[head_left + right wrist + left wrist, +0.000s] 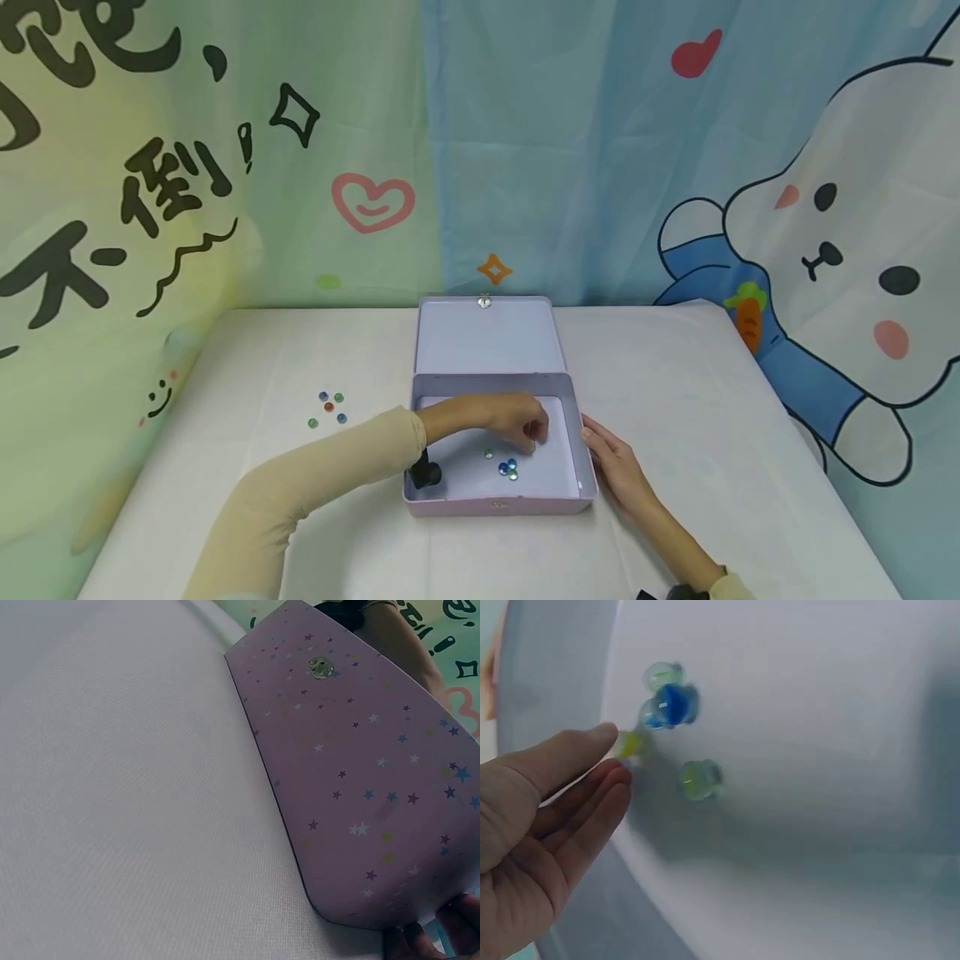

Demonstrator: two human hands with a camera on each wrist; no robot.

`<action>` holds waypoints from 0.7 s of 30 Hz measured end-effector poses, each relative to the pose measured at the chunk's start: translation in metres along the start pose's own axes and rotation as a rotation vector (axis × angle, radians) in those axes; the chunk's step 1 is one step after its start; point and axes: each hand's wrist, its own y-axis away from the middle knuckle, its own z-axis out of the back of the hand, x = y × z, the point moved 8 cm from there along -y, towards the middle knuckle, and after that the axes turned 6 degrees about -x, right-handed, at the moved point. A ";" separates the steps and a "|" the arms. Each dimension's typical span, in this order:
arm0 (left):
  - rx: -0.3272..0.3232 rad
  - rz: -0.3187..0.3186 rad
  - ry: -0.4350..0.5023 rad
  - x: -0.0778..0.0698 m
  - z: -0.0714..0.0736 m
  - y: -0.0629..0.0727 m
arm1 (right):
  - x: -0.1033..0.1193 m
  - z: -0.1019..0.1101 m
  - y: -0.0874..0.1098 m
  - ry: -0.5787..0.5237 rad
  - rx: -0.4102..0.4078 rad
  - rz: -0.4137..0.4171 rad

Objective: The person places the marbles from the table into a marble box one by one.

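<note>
My left hand (517, 421) is inside the open tin box (501, 506), its thumb and fingertips pinching a yellow-green marble (630, 744). That marble is hidden in the head view. Near the fingertips, on the box floor, lie a green marble (697, 780), two blue marbles close together, one a dark blue marble (673, 705), and a pale green marble (663, 676). My right hand (618, 467) touches the box's right outer side with its fingers extended. In the right wrist view, only a few fingertips (461, 922) show at the star-patterned wall's corner.
Several loose marbles (328, 407) lie on the white tablecloth (352, 550) left of the box. The box lid (487, 333) stands raised at the back, a metal clasp (483, 301) on its top edge. Behind the table hangs a printed curtain (525, 167).
</note>
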 end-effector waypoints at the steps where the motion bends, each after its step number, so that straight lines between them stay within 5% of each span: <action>1: -0.007 -0.005 0.007 -0.001 0.003 0.001 | 0.000 0.000 0.000 0.002 0.002 0.001; 10: -0.187 -0.073 0.175 -0.001 0.062 0.027 | 0.001 0.000 0.000 0.001 0.001 -0.007; 16: -0.408 -0.032 0.351 0.023 0.106 0.083 | 0.003 -0.001 0.001 -0.006 0.016 0.008; 21: -0.540 0.072 0.371 0.062 0.126 0.142 | 0.002 -0.001 0.003 -0.017 0.009 0.007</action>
